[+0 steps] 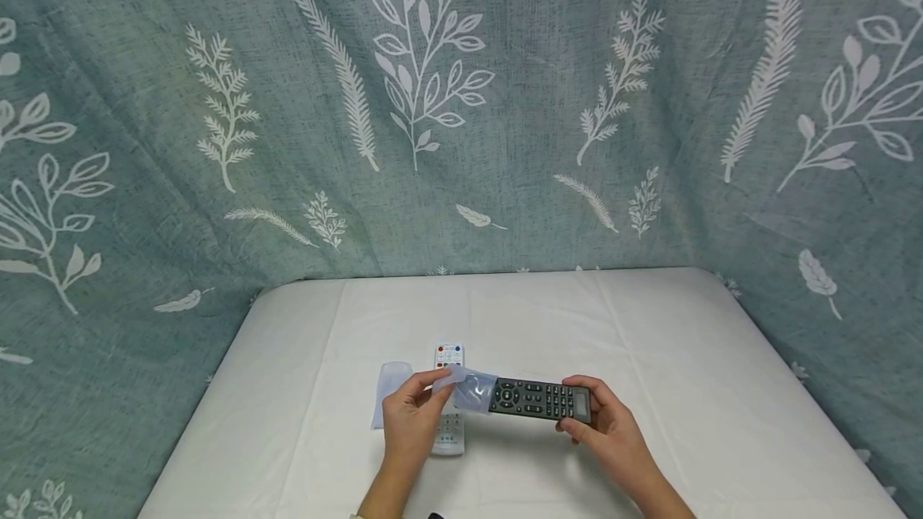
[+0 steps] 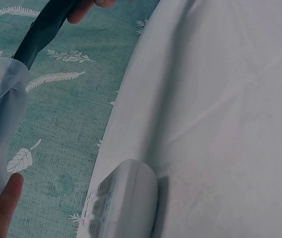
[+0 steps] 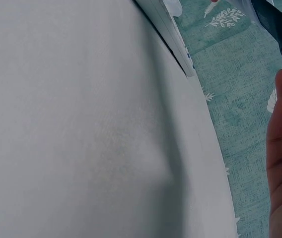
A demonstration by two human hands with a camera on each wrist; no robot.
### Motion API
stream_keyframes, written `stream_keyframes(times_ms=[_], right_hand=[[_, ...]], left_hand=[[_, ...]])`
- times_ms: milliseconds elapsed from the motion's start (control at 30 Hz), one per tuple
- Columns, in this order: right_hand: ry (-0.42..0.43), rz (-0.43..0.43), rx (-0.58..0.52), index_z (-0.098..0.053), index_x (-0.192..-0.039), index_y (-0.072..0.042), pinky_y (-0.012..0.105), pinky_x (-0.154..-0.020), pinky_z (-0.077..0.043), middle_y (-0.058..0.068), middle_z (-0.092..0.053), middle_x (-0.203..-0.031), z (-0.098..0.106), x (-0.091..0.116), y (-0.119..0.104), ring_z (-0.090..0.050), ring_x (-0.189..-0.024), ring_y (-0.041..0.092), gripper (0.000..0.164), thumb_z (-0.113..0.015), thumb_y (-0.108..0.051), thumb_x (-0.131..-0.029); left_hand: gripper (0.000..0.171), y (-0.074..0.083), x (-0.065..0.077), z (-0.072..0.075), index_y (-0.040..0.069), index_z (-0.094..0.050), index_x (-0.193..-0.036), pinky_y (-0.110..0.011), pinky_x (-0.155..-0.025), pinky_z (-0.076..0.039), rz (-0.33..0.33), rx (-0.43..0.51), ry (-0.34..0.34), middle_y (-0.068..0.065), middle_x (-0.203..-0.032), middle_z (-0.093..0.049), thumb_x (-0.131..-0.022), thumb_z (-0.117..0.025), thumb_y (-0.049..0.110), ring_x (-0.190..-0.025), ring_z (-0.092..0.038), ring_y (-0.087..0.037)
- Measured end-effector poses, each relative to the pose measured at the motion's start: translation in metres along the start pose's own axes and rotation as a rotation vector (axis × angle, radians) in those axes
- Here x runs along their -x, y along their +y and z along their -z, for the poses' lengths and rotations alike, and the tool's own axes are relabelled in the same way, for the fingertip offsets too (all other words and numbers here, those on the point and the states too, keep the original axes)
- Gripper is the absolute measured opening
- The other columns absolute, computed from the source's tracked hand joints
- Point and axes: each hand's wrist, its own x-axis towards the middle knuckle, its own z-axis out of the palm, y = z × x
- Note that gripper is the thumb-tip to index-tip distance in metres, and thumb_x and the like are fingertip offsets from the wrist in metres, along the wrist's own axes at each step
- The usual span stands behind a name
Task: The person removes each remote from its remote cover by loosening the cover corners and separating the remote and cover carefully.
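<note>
A black remote control (image 1: 537,400) is held level above the table, buttons facing up. My right hand (image 1: 609,427) grips its right end, thumb on the near edge and fingers on the far edge. A translucent, pale-blue plastic sleeve (image 1: 476,391) covers the remote's left end. My left hand (image 1: 413,415) pinches the loose outer end of that sleeve between thumb and fingers. In the left wrist view the sleeve (image 2: 4,124) hangs wrinkled around the dark remote (image 2: 44,32). Beneath the left hand and sleeve lies a white remote control (image 1: 449,445), its middle partly hidden.
Left of the white remote, another pale-blue plastic sleeve (image 1: 389,383) lies flat, partly behind the left hand. White cloth covers the table (image 1: 548,319). A green leaf-patterned curtain (image 1: 519,118) hangs behind and at both sides. A small black object (image 1: 436,516) shows at the bottom edge.
</note>
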Motion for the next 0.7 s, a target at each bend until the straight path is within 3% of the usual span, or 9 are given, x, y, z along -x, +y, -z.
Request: stream_keyframes(times_ms=[300,700], right_hand=[[0.008,-0.012,0.016,-0.047,-0.136,-0.003,0.029,-0.061,-0.057,-0.008,-0.069,-0.107,0.0034,0.0011,0.0011,-0.071,-0.081,0.013,0.055,-0.073,-0.006,-0.088],[0.001,-0.035,0.011,-0.045,-0.136,-0.003,0.029,-0.063,-0.057,-0.007,-0.068,-0.108,0.0059,0.0026,0.0015,-0.071,-0.083,0.012,0.054,-0.072,-0.009,-0.090]], left_hand=[[0.024,-0.0010,-0.0010,0.0012,0.015,-0.079,-0.092,-0.021,-0.076,-0.061,-0.019,-0.038,0.008,-0.002,-0.093,-0.079,-0.076,-0.081,-0.003,-0.088,-0.070,-0.002],[0.024,-0.0056,-0.0001,0.0044,0.015,-0.078,-0.092,-0.019,-0.078,-0.060,0.031,-0.034,0.009,-0.002,-0.093,-0.079,-0.076,-0.080,-0.003,-0.090,-0.069,-0.002]])
